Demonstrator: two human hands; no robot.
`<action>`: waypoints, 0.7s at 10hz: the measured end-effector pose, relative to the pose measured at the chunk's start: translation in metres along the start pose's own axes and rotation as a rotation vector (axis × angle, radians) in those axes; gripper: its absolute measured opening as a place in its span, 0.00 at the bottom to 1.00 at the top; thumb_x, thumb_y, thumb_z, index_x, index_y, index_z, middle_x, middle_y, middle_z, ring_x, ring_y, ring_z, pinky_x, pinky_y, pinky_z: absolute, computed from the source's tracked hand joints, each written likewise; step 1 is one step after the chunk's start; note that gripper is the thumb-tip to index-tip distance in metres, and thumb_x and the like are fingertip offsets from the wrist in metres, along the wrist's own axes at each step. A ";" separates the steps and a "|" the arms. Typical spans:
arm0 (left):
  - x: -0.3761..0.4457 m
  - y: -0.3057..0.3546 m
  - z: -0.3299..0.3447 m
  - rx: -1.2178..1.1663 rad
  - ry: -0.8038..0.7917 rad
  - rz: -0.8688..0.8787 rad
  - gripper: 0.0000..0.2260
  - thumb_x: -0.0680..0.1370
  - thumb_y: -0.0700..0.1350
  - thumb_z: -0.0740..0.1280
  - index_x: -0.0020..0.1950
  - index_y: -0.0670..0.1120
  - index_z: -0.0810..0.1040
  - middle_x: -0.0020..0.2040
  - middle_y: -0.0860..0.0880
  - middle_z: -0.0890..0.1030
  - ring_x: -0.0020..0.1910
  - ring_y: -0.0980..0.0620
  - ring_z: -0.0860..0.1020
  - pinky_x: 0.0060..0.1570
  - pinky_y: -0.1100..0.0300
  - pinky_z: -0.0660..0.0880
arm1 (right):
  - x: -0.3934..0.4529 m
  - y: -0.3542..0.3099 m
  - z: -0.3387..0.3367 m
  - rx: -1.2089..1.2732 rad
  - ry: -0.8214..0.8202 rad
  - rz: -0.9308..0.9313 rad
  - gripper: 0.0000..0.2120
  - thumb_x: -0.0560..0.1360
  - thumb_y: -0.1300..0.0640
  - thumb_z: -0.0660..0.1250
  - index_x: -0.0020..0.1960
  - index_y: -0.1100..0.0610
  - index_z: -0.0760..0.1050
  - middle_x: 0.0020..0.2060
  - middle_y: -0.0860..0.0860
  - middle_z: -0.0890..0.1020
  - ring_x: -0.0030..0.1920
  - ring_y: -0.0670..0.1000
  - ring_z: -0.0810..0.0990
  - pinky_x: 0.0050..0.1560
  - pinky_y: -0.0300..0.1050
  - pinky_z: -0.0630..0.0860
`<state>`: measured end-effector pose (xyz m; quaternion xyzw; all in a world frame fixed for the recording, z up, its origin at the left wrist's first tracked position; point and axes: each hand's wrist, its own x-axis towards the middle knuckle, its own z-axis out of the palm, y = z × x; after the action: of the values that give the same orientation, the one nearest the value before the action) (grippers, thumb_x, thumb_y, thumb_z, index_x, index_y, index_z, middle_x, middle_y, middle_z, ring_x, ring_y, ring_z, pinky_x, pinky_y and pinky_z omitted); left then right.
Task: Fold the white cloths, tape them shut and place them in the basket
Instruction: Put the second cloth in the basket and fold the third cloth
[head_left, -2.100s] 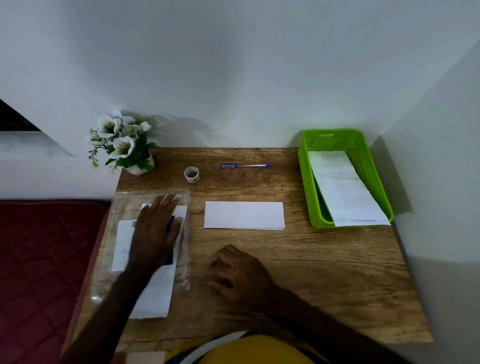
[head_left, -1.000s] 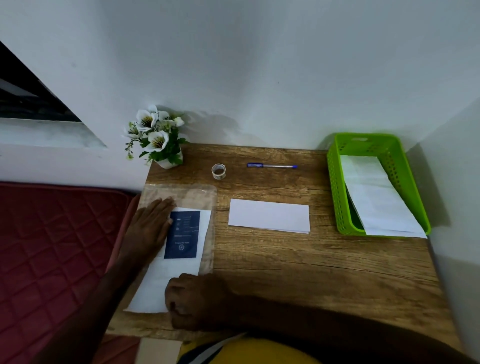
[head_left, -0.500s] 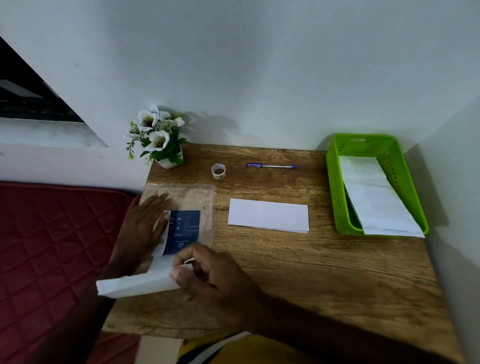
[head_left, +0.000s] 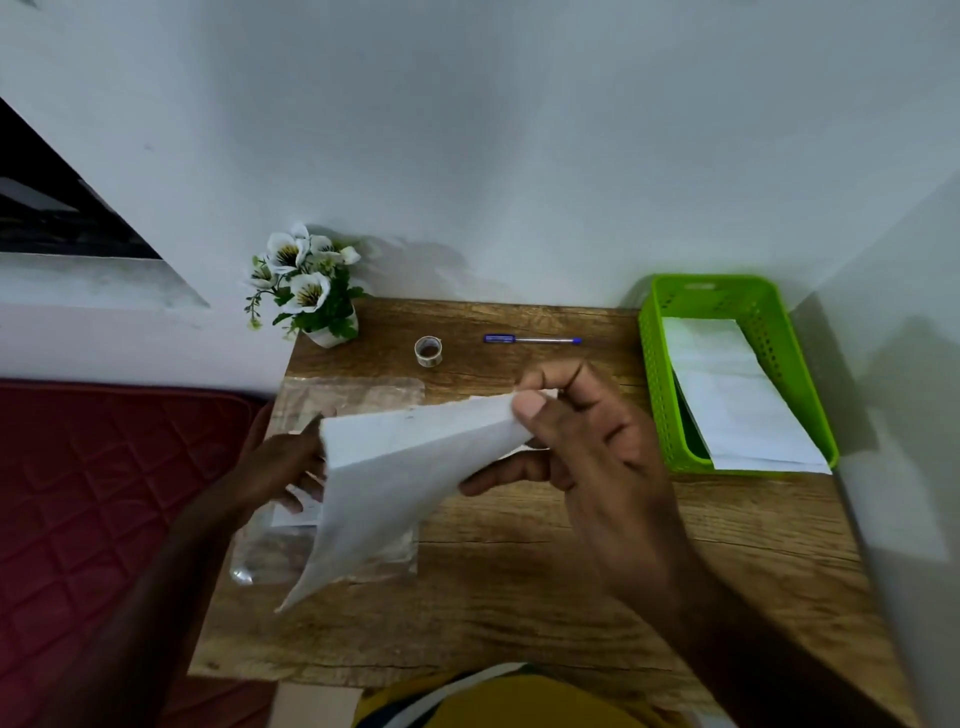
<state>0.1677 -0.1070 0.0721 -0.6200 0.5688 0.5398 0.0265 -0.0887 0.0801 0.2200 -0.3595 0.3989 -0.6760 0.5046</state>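
Wooden table (head_left: 519, 597) against a pale wall fills our head view. We pinch a white cloth (head_left: 384, 478) at its far right corner with our right hand (head_left: 582, 457), thumb on top and fingers curled beneath, so the sheet hangs lifted above the table, sloping down to the near left. Our left hand (head_left: 283, 462) sits behind the cloth's left edge; whether it grips, we cannot tell. A clear plastic sleeve (head_left: 353, 395) lies under it. Far right, the green basket (head_left: 654, 374) holds folded white cloths (head_left: 737, 400). A tape roll (head_left: 428, 352) and pen (head_left: 532, 340) lie at the far edge.
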 end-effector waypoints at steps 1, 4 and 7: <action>-0.005 0.008 -0.001 -0.134 -0.284 -0.084 0.46 0.59 0.85 0.60 0.53 0.49 0.88 0.50 0.44 0.88 0.44 0.47 0.87 0.40 0.57 0.80 | 0.002 0.016 -0.020 -0.039 0.039 -0.046 0.06 0.77 0.55 0.66 0.45 0.48 0.80 0.41 0.46 0.81 0.42 0.48 0.83 0.39 0.49 0.84; 0.032 -0.005 0.008 -0.262 -0.478 0.007 0.30 0.69 0.66 0.77 0.67 0.54 0.82 0.61 0.43 0.84 0.53 0.46 0.85 0.48 0.48 0.83 | -0.012 0.068 -0.055 -0.275 0.069 -0.042 0.09 0.76 0.59 0.60 0.43 0.51 0.78 0.39 0.54 0.84 0.46 0.59 0.82 0.52 0.54 0.80; 0.038 0.014 0.024 -0.424 0.029 0.019 0.08 0.80 0.49 0.71 0.58 0.50 0.84 0.51 0.46 0.88 0.39 0.53 0.87 0.34 0.58 0.81 | -0.006 0.137 -0.074 -0.360 0.389 0.342 0.12 0.75 0.53 0.75 0.37 0.57 0.80 0.39 0.54 0.84 0.42 0.49 0.83 0.44 0.43 0.78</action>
<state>0.1331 -0.1221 0.0436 -0.6141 0.4486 0.6386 -0.1178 -0.0988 0.0754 0.0650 -0.2346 0.6560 -0.5558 0.4534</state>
